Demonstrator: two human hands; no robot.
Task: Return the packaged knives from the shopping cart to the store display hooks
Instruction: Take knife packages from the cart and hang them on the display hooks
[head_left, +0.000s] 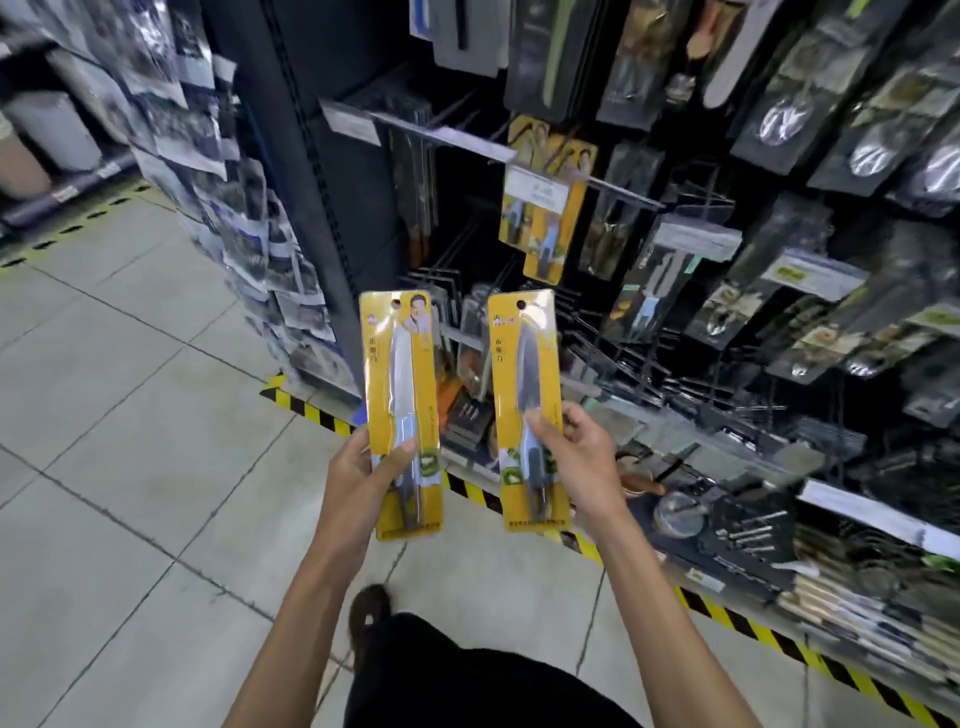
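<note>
I hold two yellow-carded knife packs upright in front of the display. My left hand (363, 470) grips the lower part of the left knife pack (401, 364), thumb across its front. My right hand (571, 457) grips the right knife pack (523, 358) near the knife's handle. Each card has a hang hole at its top. Matching yellow knife packs (545, 234) hang on a display hook (613, 187) above and behind my hands, with a price tag in front. The shopping cart is out of view.
Dark packaged utensils (810, 130) fill the hooks to the right. Several bare hooks (452, 270) stick out at the lower left of the rack. A low shelf (779, 525) holds tools. Yellow-black floor tape (311, 410) edges the rack. My shoe (369, 613) is below.
</note>
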